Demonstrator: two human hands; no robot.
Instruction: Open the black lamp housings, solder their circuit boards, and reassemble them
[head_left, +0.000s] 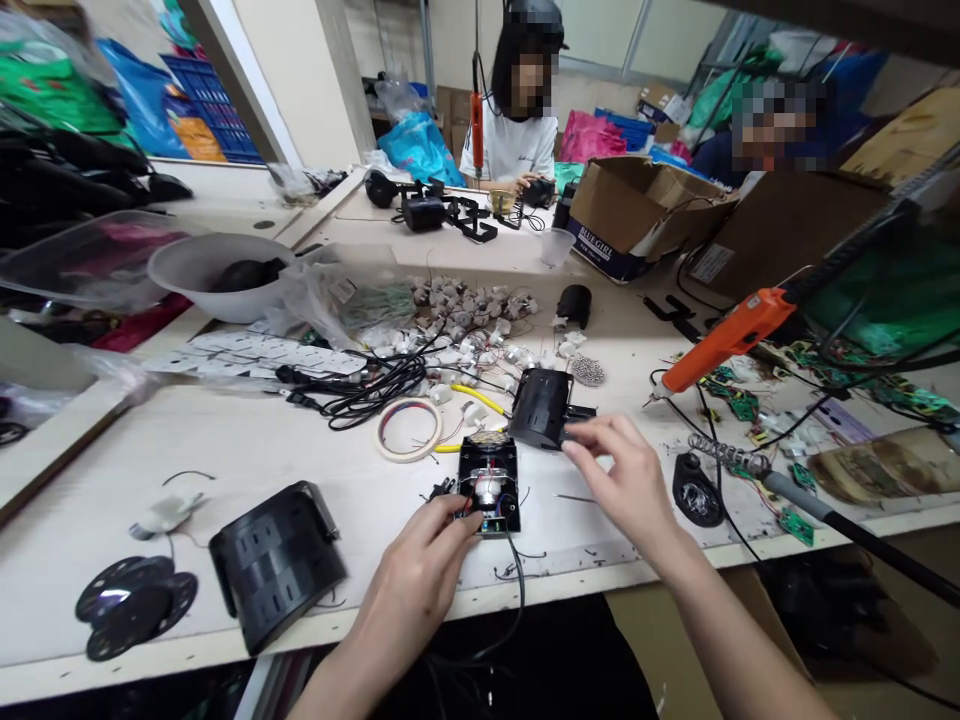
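Note:
A small open black housing [489,480] with a motor and circuit board inside lies near the front edge of the white workbench [247,450]. My left hand [420,565] grips its lower left corner, where wires come out. My right hand [626,478] hovers to the right with fingers pinched, its fingertips touching the edge of a black ribbed cover [541,407] that lies just behind the housing. Whether the fingers hold a small part I cannot tell.
A larger black cover [276,562] and a black disc [135,603] lie front left. A tape roll [409,428], tangled cables [367,385] and several small motors [472,310] fill the middle. An orange hot glue gun [724,340] and a soldering iron [817,510] sit right. Two people work behind.

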